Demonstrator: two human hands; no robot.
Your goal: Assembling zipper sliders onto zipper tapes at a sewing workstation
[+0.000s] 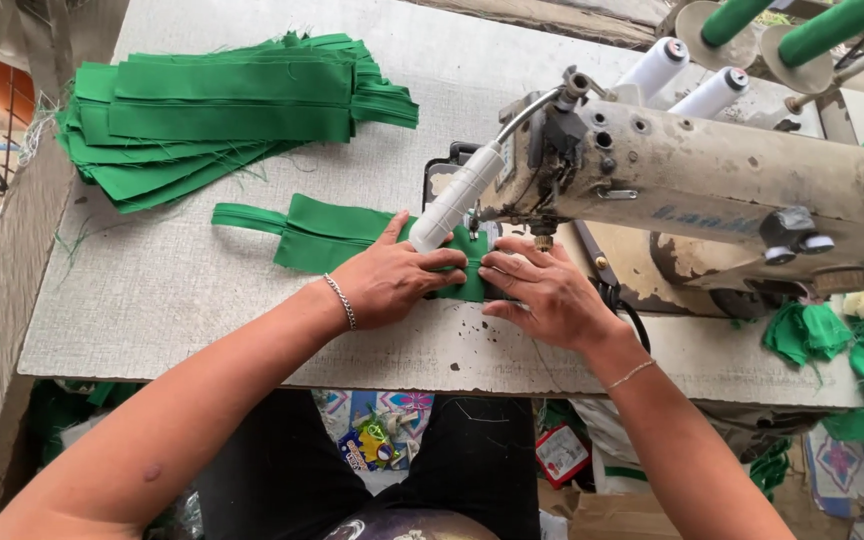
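A green fabric piece (324,233) lies on the worn grey table (182,290) and runs under the needle of an old cream sewing machine (712,180). My left hand (392,278), with a bracelet at the wrist, presses flat on the cloth just left of the needle. My right hand (544,290) presses the cloth's near edge, fingertips almost meeting the left hand's. A white padded lever (457,200) hangs over the left hand. The needle itself is mostly hidden.
A stack of folded green fabric strips (222,110) sits at the far left of the table. White thread cones (687,75) and green spools (822,25) stand behind the machine. Green scraps (852,345) pile at the right. Clutter lies under the table.
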